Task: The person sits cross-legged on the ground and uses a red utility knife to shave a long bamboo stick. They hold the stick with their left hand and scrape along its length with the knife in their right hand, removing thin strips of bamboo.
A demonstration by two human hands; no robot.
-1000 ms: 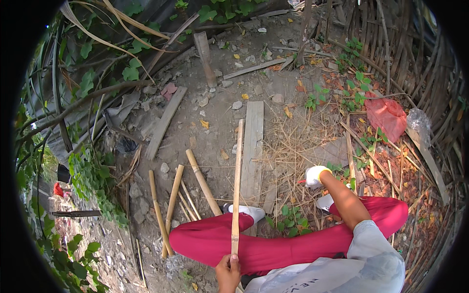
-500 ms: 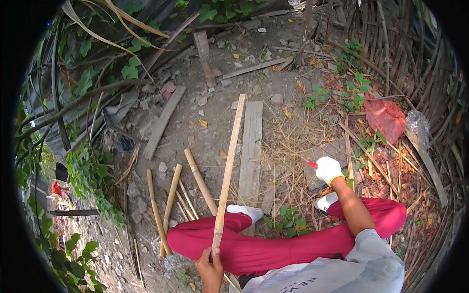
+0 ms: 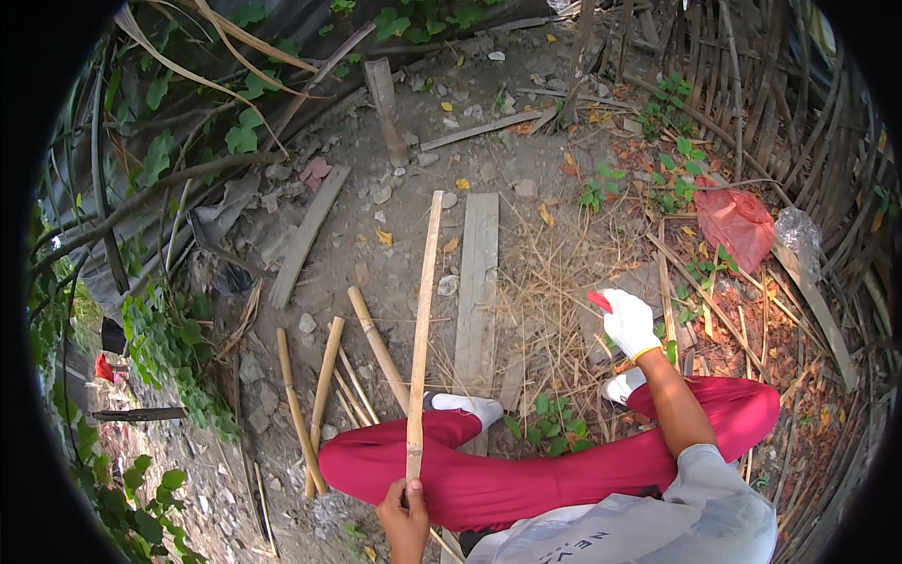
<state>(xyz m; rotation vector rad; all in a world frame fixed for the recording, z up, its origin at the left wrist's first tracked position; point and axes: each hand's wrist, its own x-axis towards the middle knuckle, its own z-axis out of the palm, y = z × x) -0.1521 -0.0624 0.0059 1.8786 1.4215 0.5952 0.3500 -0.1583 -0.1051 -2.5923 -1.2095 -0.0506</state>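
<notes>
My left hand [image 3: 404, 519], bare, grips the lower end of a long, flat bamboo strip [image 3: 425, 329] between thumb and fingers. The strip stretches away over my left thigh, its pale face showing and its far end off the ground. On my right hand [image 3: 632, 324] is a white knit glove with a yellow cuff. Its fingers are closed around a small red object [image 3: 598, 300], which pokes out on the left side; the rest is hidden in the glove, so I cannot tell its kind.
Several bamboo pieces [image 3: 331, 390] lean by my left knee. A weathered plank [image 3: 477, 282] lies ahead of my left foot, beside dry straw [image 3: 550, 282]. At right are a red plastic bag [image 3: 735, 224] and a stick fence [image 3: 766, 113]. Leafy vines [image 3: 169, 348] stand at left.
The bamboo strip's far end has swung left, so the strip stands straighter in view. The gloved hand has turned a little, and the red object now tilts differently.
</notes>
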